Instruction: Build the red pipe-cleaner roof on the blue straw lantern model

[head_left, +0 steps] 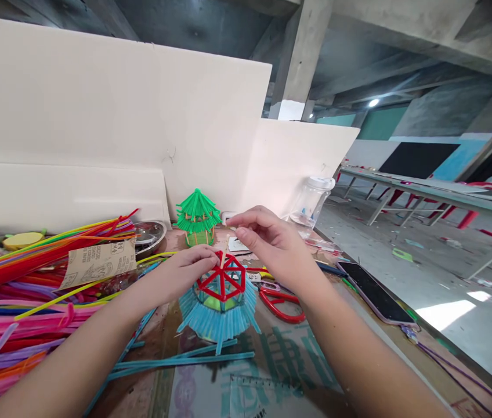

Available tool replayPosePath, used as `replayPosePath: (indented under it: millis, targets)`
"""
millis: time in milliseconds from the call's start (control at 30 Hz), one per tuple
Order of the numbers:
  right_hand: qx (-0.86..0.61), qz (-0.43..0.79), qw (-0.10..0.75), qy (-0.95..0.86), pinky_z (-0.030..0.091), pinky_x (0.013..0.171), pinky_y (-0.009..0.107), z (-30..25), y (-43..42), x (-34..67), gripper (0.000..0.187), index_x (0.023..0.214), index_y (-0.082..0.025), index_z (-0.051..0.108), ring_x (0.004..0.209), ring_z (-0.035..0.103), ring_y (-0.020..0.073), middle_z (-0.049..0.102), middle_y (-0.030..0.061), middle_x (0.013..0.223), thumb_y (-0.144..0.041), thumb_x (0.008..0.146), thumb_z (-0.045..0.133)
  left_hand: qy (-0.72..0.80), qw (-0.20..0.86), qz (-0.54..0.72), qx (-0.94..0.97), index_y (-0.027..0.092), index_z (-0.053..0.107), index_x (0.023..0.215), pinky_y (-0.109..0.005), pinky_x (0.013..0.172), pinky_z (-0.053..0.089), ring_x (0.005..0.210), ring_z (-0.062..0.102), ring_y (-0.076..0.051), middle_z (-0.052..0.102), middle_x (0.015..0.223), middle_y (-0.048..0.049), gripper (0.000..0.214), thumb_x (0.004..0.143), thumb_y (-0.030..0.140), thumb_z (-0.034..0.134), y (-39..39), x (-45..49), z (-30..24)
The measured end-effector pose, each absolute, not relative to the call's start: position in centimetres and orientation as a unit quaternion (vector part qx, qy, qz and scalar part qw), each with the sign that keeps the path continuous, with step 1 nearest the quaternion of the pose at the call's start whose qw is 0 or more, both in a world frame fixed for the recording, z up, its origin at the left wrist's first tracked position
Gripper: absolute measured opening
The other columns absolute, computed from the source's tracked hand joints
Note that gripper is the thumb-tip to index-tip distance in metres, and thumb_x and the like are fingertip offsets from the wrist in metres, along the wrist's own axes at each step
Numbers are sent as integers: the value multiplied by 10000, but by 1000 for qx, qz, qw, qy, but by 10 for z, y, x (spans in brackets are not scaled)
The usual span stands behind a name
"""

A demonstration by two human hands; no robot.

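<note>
In the middle of the table stands a small pavilion model with a flared skirt of blue pipe-cleaner pieces. On top sits a red spoked hexagonal frame, and a thin pale stick rises from its centre. My left hand is closed at the frame's upper left edge, fingertips beside the stick. Above and to the right, my right hand has its thumb and index finger curved into a pinch; whatever is between the tips is too small to make out. Behind stands a finished-looking green tiered pavilion.
Bundles of coloured pipe cleaners cover the left side, near a metal bowl. Red-handled scissors, a phone and a clear jar lie or stand to the right. Blue strips and a ruler lie in front.
</note>
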State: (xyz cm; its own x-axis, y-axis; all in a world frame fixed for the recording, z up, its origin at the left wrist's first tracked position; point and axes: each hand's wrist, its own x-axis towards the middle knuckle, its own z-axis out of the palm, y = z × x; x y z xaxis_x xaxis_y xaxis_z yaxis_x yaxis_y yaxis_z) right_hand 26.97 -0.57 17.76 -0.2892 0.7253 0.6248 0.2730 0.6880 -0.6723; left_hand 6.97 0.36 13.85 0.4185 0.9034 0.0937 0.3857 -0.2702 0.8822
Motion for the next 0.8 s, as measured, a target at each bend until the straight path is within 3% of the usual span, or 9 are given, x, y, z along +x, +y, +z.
replayPosePath:
  millis: [267, 633, 800]
  targets:
    - [-334, 200, 471, -792, 442, 717, 267, 172, -5, 260, 95, 893, -174, 716, 807, 585, 121, 635, 15, 854, -212, 899, 630, 437, 415, 302, 739, 204, 674, 955, -386, 975, 471, 1066, 616, -259, 699, 1068, -39, 394, 869, 552, 510, 2, 70, 140]
    - [-330, 61, 465, -819, 430, 751, 277, 166, -7, 256, 84, 871, -161, 659, 835, 588, 142, 644, 26, 863, -207, 927, 615, 423, 405, 307, 750, 188, 688, 977, -335, 948, 465, 1066, 599, -250, 702, 1077, -32, 390, 883, 513, 493, 1, 70, 140]
    - [-334, 54, 457, -823, 420, 726, 267, 167, -6, 255, 100, 827, -166, 625, 802, 584, 138, 645, 17, 833, -187, 924, 611, 429, 413, 302, 744, 178, 669, 966, -345, 959, 457, 1071, 594, -254, 694, 1073, -45, 397, 885, 523, 488, -1, 71, 142]
